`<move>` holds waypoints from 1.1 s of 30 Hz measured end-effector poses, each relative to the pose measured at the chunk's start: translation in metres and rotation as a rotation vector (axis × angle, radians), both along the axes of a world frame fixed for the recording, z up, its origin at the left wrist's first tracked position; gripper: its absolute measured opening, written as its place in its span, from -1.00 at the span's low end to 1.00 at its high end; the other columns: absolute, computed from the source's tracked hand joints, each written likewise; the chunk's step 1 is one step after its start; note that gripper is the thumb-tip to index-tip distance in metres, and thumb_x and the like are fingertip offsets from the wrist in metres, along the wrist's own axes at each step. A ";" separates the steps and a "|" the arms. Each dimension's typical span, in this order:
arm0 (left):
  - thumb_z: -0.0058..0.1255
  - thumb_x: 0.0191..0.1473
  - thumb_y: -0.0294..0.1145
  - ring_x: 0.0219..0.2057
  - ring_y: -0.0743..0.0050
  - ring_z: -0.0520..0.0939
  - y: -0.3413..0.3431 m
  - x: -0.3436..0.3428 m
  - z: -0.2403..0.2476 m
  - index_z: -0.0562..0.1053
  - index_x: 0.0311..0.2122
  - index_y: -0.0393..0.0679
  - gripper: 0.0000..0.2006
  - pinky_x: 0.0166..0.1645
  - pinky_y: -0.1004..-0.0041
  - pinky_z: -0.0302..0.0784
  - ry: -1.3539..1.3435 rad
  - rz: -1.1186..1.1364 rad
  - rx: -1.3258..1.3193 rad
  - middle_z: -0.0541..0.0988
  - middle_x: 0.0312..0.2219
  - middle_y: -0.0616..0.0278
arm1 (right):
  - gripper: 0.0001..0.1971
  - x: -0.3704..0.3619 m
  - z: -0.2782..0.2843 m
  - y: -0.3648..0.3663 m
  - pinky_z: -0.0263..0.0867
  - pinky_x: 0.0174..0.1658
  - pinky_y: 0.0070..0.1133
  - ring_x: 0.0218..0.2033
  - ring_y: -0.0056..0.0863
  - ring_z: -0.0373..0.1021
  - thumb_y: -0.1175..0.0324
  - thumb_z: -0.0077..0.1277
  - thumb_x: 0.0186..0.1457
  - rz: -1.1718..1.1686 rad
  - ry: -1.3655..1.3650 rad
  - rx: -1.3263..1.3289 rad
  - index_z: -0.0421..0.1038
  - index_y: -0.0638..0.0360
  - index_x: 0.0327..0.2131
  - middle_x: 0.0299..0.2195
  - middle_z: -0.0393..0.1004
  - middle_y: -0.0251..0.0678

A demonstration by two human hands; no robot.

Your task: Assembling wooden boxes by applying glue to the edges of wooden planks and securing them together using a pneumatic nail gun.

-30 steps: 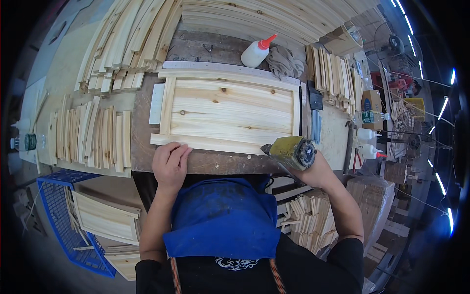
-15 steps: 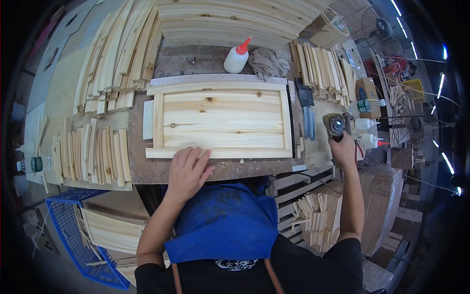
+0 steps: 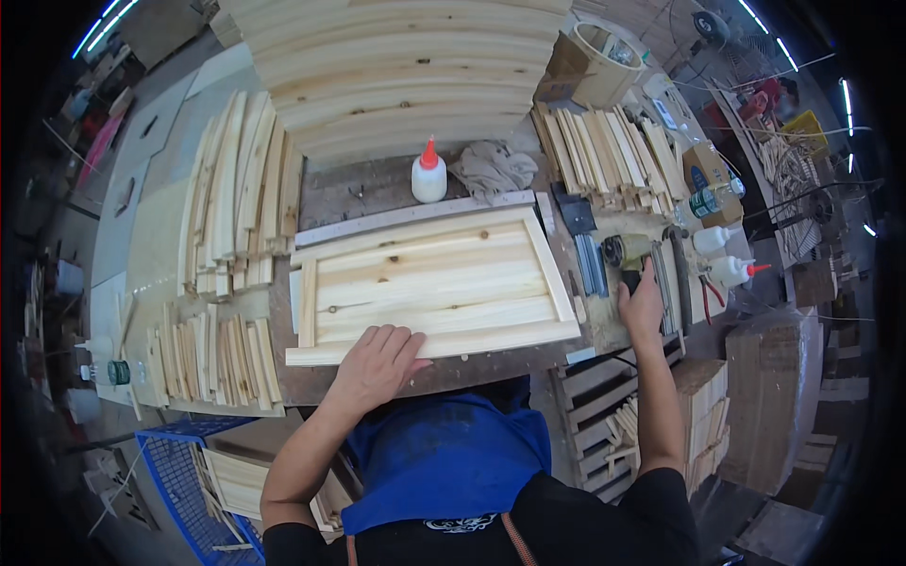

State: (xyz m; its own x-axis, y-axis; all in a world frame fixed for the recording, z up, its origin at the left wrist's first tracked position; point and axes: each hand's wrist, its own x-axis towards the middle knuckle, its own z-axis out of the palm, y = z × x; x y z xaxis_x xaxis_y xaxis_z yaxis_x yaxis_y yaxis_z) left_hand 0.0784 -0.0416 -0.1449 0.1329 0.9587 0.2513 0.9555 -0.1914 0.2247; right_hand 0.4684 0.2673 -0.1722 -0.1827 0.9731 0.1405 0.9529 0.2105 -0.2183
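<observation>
A framed pine panel (image 3: pixel 415 283) lies on the workbench before me, knotty boards inside a border of pale strips. My left hand (image 3: pixel 379 366) rests on its near rail, fingers laid over the edge and thumb out to the side. Right of the panel, my right hand (image 3: pixel 642 304) is closed round the dark handle of a greenish nail gun (image 3: pixel 617 249), whose lower part is hidden. Grey metal strips (image 3: pixel 592 264) lie between panel and gun. Behind the panel are a straight pale fence (image 3: pixel 415 219), a white glue bottle (image 3: pixel 429 181) with red nozzle, and a crumpled grey cloth (image 3: pixel 495 170).
Stacked wooden strips stand left (image 3: pixel 241 189), near left (image 3: pixel 212 354) and back right (image 3: pixel 613 156). A tall pile of boards (image 3: pixel 406 75) rises behind. White bottles (image 3: pixel 729 271) and red-handled pliers (image 3: pixel 713 292) lie at the right edge. A blue crate (image 3: pixel 193 481) stands below left.
The view has tilted and turned. My right hand has brought the nail gun nearer the panel, beside the metal strips. My left hand stays at the near rail, its fingers closer together.
</observation>
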 end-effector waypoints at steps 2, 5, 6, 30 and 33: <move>0.24 0.12 -0.19 -0.21 0.10 0.55 0.008 -0.007 0.029 0.51 -0.06 -0.17 -0.64 -0.07 0.21 0.49 -0.039 -0.016 0.014 0.50 -0.24 0.14 | -0.24 0.002 0.001 -0.008 0.35 0.17 -0.18 0.08 0.20 0.43 0.35 0.27 0.11 0.002 0.022 0.012 0.18 0.33 0.33 0.03 0.49 0.26; 0.22 0.16 -0.19 -0.25 0.09 0.55 0.016 -0.020 0.080 0.51 -0.09 -0.16 -0.68 -0.09 0.22 0.50 -0.095 0.006 0.019 0.50 -0.26 0.13 | -0.31 -0.014 0.012 -0.021 0.30 0.21 -0.18 0.18 0.13 0.34 0.43 0.24 0.11 0.151 0.076 0.220 0.22 0.33 0.30 0.12 0.41 0.16; 0.21 0.19 -0.19 -0.27 0.07 0.54 0.019 -0.026 0.099 0.50 -0.09 -0.16 -0.70 -0.10 0.24 0.50 -0.144 0.018 0.004 0.50 -0.26 0.11 | -0.31 -0.021 0.014 -0.025 0.30 0.21 -0.18 0.18 0.13 0.34 0.43 0.24 0.11 0.174 0.087 0.231 0.22 0.33 0.30 0.12 0.41 0.16; 0.24 0.11 -0.50 -0.17 0.55 0.65 -0.357 -0.054 0.154 0.39 0.04 -0.31 -0.59 -0.01 0.48 0.56 -0.456 1.426 0.903 0.64 -0.11 0.18 | -0.46 -0.286 -0.108 0.171 0.30 0.26 -0.26 0.16 0.06 0.42 0.15 0.13 0.31 0.833 0.150 0.169 0.41 0.33 0.22 0.15 0.49 0.12; 0.21 0.04 -0.47 -0.15 0.27 0.70 -0.395 -0.084 0.090 0.37 0.01 -0.31 -0.58 0.00 0.34 0.59 -0.301 1.987 0.419 0.64 -0.13 0.02 | -0.47 -0.278 -0.103 0.175 0.35 0.21 -0.29 0.11 0.03 0.47 0.15 0.13 0.31 0.748 0.108 0.166 0.43 0.35 0.20 0.12 0.51 0.13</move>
